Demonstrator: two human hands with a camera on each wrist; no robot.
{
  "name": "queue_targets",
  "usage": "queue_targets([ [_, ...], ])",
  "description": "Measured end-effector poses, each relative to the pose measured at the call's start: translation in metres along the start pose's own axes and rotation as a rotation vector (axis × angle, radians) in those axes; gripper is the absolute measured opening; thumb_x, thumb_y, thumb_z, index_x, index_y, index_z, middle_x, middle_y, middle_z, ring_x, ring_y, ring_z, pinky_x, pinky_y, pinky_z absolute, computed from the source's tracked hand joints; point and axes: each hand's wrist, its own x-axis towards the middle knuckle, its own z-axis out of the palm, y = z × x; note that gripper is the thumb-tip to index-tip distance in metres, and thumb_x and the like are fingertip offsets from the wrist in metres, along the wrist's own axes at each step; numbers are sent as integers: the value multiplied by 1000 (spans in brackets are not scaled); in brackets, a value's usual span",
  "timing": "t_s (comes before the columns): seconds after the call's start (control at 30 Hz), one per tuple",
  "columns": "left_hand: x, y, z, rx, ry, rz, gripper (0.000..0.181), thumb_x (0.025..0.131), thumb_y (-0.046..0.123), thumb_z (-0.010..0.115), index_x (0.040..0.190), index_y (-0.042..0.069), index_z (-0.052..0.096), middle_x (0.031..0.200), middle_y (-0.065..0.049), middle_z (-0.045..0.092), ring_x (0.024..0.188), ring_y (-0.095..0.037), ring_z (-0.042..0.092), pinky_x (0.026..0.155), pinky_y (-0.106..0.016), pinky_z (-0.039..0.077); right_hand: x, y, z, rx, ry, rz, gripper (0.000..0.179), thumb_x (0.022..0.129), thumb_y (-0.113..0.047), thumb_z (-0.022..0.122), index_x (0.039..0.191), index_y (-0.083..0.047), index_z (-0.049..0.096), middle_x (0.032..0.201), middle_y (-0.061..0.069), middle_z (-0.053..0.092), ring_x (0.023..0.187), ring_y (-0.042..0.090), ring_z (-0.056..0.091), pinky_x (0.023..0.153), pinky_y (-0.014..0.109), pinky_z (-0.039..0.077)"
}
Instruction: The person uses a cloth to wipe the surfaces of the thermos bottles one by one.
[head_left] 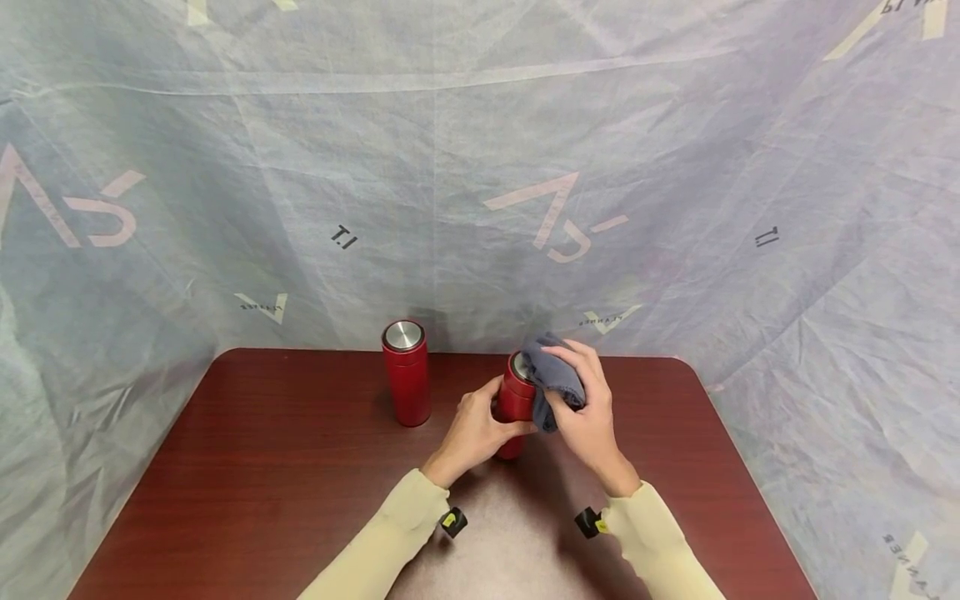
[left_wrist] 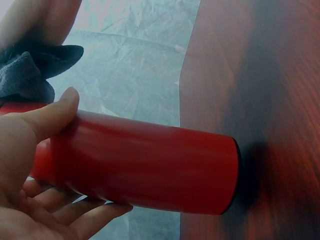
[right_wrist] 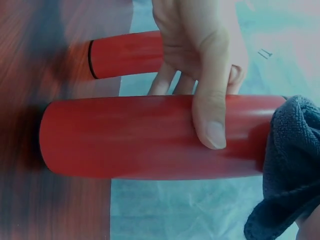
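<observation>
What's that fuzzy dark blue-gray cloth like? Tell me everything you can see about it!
The fuzzy dark blue-gray cloth looks like soft towelling. It is bunched and folded, with one part hanging down. The person's right hand grips it against the upper part of the tall red cylindrical bottle, where it hides some of the shiny silver round lid.

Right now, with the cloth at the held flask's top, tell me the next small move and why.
Probably draw the cloth further across the steel lid: the right hand holds it there, part of the lid shows uncovered, and the left hand grips the red flask, which should steady it.
</observation>
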Motion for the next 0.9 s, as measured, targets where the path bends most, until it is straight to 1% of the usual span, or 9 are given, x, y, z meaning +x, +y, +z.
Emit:
queue_targets([
  [0.07,0,0,-1,-7,-4,2,69,83,29,96,143,14,64,123,0,77,105,-15,75,92,-35,60,-1,-3,2,-24,13,-29,52,85,23,68,132,1,69,144,27,56,137,38,52,110,29,42],
  [0.13,0,0,-1,-13,-9,4,68,83,29,95,142,14,64,123,0,77,105,-15,75,93,-34,60,-2,-4,3,-48,20,-55,53,84,23,68,132,1,69,144,27,55,136,40,52,110,29,42],
  [0.3,0,1,-1,-21,-7,22,67,84,31,95,142,14,65,124,-1,77,108,-14,75,93,-33,61,-5,0,5,-115,13,-124,56,84,18,70,135,-8,71,147,19,55,135,37,55,108,32,45],
  [0.4,0,2,-2,-23,1,35,67,84,30,95,141,14,65,124,-1,77,108,-14,75,93,-32,61,-6,4,6,-169,1,-195,55,85,12,70,136,-11,72,147,19,55,135,37,56,109,35,47],
  [0.5,1,2,-2,-13,7,47,66,83,28,96,140,14,65,123,-1,78,109,-14,75,93,-32,60,-6,6,7,-237,5,-279,53,86,7,69,135,-11,72,144,21,57,132,40,57,109,41,48],
  [0.6,1,3,-2,3,15,55,63,84,25,95,138,12,66,121,-2,78,108,-16,76,93,-34,61,-5,5,9,-307,9,-335,50,86,3,69,134,-12,73,143,23,59,128,42,58,102,48,51],
  [0.7,1,3,-2,22,21,46,63,83,22,95,138,11,66,121,-3,78,108,-18,75,93,-36,61,-5,5,9,-363,5,-360,51,85,1,69,134,-13,74,143,22,60,122,42,59,95,55,54],
  [0.77,1,4,-2,28,21,38,64,84,20,94,140,10,65,123,-4,77,109,-19,75,94,-38,61,-5,4,9,-391,-4,-369,52,85,0,70,135,-14,73,143,21,60,117,41,59,91,57,55],
  [0.9,1,5,-3,31,21,25,67,84,20,93,143,9,63,125,-5,77,110,-20,75,95,-38,60,-4,3,10,-434,-23,-396,53,85,-2,72,136,-16,73,143,22,60,111,41,60,90,57,55],
])
